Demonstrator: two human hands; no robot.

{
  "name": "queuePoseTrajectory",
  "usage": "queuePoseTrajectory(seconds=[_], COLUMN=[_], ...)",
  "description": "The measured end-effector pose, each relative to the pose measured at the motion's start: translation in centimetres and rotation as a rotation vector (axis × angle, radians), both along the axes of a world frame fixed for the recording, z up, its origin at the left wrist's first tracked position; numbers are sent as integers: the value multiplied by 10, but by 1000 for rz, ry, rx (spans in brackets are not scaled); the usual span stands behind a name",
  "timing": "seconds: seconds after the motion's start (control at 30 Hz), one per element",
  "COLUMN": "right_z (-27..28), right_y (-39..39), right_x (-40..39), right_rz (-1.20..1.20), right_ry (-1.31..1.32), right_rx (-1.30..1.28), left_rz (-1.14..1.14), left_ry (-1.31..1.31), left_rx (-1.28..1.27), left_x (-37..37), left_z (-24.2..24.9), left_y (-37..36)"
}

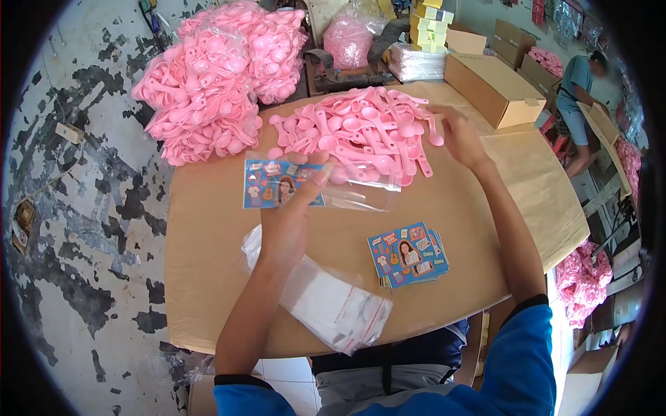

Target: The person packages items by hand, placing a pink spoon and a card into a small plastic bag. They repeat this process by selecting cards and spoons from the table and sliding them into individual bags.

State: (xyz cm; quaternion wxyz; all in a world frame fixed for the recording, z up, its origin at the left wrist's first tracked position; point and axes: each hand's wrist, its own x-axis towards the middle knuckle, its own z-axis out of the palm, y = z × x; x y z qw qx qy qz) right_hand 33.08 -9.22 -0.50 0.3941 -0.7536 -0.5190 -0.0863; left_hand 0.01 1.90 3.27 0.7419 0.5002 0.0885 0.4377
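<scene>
My left hand [295, 201] is closed on a clear plastic bag [364, 197] with a blue printed card [258, 186] in its left part; the bag's right part is see-through. Beyond it lies a heap of pink plastic spoons [347, 125]. At the heap's right edge, my right hand [463, 139] has its thumb and fingertips pinched at the handle of one pink spoon [435, 137], bowl towards me. A stack of blue printed cards [406, 256] rests on the table between my forearms. Under my left wrist is a pile of clear plastic bags [333, 305].
Brown paper covers the table [208, 277]. Large bags of pink spoons [208, 76] stand at the back left. A cardboard box [496, 90] sits at the back right. Further right, another person [577, 97] bends over a carton.
</scene>
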Motion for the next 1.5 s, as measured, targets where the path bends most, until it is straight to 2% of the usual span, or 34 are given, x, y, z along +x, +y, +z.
queuePoseTrajectory(seconds=[0.03, 0.1, 0.2, 0.3, 0.4, 0.5, 0.6, 0.7, 0.8, 0.9, 1.0, 1.03, 1.1, 1.2, 1.33, 1.47, 1.5], right_z=[-24, -37, -13, -1, -18, -10, 1, -4, 2, 13, 12, 13, 56, 75, 81, 74, 73], right_y=[1, -4, -17, -36, -45, -48, -52, -58, -73, -65, -65, -67, -71, -76, -73, -63, -61], right_x=[21, 26, 31, 1, 9, 13, 11, 15, 8, -5, 8, 10, -33, -50, -96, -123, -129], right_rz=[-50, -133, 57, 27, 10, 15, -37, 85, 154, -41, 147, 122, 77, 419, 594, 574, 564], right_ry=[-184, -300, -220, -134, -296, -238, -368, -81, -51, -139, -380, -187, 197, 217, 247, 143, 200], right_rx=[-63, -331, -544, -477, -330, -427, -464, -526, -529, -597, -456, -447, -425, -302, -224, -161, -165], left_rz=[2, 6, -25, -23, -62, -77, -64, -115, -108, -76, -108, -97, -70, -50, -60, -214, -249], left_ry=[24, 81, 78, 85, 32, 38, 18, -22, -21, -2, -31, -42, -66, -63, -109, -150, -169], left_rx=[19, 53, 81, 54, -17, 14, -54, -9, -45, -45, -48, -48, -50, -64, -159, -87, -67], left_x=[1, 2, 1, -1, 0, 0, 0, 0, 0, 2, 0, 0, -1, -4, -1, 2, 4], left_z=[-1, -4, -8, -5, -3, -4, -3, -6, -7, -9, -6, -6, -5, -2, -5, -7, -8], left_y=[0, -2, 2, 3, 1, -1, 0, 7, 7, 8, 6, 6, 7, 7, 10, -4, -9])
